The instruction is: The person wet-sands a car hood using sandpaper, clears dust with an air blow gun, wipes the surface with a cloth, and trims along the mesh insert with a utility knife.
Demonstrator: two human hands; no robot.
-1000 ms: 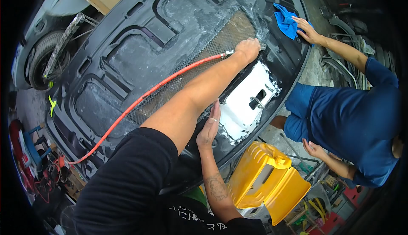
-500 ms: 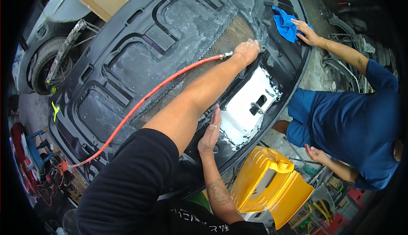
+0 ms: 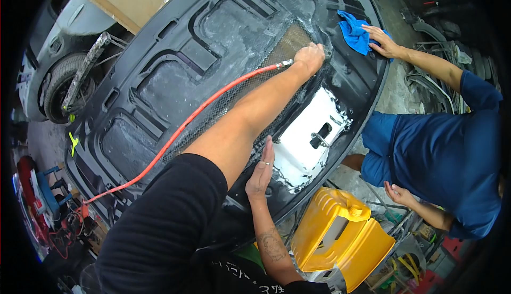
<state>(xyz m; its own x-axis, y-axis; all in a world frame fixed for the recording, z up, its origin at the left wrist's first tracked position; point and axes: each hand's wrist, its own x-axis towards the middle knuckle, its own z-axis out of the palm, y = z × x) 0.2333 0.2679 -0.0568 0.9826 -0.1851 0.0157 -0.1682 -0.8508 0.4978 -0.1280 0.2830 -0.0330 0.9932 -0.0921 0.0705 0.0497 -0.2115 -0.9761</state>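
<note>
My left hand [image 3: 310, 58] reaches across a large black panel [image 3: 234, 22] and is closed round an air gun. The gun is mostly hidden in the fist. From it a red air hose [image 3: 183, 126] runs by a metal fitting back to the lower left. My right hand [image 3: 260, 174] is open, fingers stretched and held together, on or just over the panel's near part, beside a white patch [image 3: 298, 147] with a slot and a metal loop. I cannot tell whether it touches. Mesh [image 3: 279, 49] lies under my left arm.
At the right a person in blue presses a blue cloth [image 3: 354, 32] on the panel; their other hand [image 3: 399, 193] hangs lower. A yellow plastic machine cover [image 3: 330, 230] stands below the panel's edge. A car wheel [image 3: 64, 89] and a metal stand [image 3: 90, 70] are at left.
The view has shifted slightly. My left hand has moved a little up and left with the hose. My right hand and the person's cloth hand have hardly moved.
</note>
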